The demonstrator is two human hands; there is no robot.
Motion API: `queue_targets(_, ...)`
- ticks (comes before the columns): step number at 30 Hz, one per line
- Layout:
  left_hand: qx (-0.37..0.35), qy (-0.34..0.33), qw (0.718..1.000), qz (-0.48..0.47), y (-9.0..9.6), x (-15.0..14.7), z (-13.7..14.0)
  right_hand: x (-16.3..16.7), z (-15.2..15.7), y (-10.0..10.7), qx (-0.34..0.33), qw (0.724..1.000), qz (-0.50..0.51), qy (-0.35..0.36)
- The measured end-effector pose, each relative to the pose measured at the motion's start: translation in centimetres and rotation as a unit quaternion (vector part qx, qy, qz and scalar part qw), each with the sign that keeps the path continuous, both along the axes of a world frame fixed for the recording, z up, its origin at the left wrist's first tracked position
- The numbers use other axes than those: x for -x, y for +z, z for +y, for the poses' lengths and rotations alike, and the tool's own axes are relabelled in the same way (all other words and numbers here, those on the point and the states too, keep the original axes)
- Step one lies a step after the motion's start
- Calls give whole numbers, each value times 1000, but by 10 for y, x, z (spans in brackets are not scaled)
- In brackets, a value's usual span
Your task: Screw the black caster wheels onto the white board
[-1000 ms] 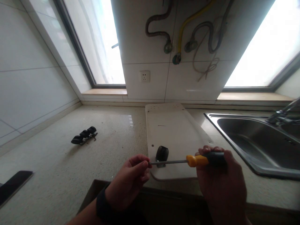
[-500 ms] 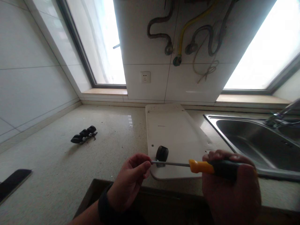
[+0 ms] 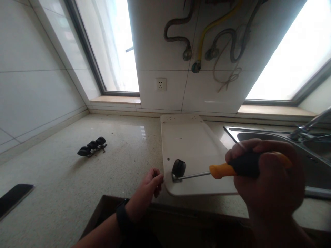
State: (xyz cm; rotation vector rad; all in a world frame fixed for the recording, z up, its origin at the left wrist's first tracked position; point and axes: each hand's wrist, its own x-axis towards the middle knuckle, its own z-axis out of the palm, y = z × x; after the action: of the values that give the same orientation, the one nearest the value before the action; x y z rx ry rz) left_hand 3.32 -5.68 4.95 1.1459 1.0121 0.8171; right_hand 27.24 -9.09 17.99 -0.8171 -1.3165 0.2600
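My right hand (image 3: 271,182) is wrapped round the orange and black handle of a screwdriver (image 3: 222,170). Its metal shaft slopes down to the left, with the tip at the metal plate of a black caster wheel (image 3: 179,168). That caster sits at the near left corner of a white board (image 3: 191,148) lying on the counter. Beside the board's left edge is my left hand (image 3: 151,182), thumb and fingers closed together. Whatever lies between those fingers, if anything, is hidden.
Three more black casters (image 3: 91,146) lie in a row on the speckled counter (image 3: 124,148). A dark flat object (image 3: 17,198) rests at the far left. The steel sink (image 3: 232,129) with its faucet (image 3: 301,132) is on the right. Hoses (image 3: 203,36) hang on the tiled wall.
My left hand has come off the screwdriver shaft and moved slightly left, down beside the board. My right hand has risen and shifted right, tilting the screwdriver so its tip meets the caster plate.
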Motion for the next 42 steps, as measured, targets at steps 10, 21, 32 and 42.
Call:
queue_targets(10,40,-65,997,-3,-14,-1,-1,7,7,2,-6,998,-16,62)
queue_targets(21,45,-63,997,-1,-20,-1,1,10,15,3,5,990,-81,116)
queue_targets(32,97,-49,991,-79,-9,-6,-1,20,23,38,35,947,-287,137)
queue_targets(42,77,22,996,-25,8,-13,-4,24,32,78,38,881,-416,224)
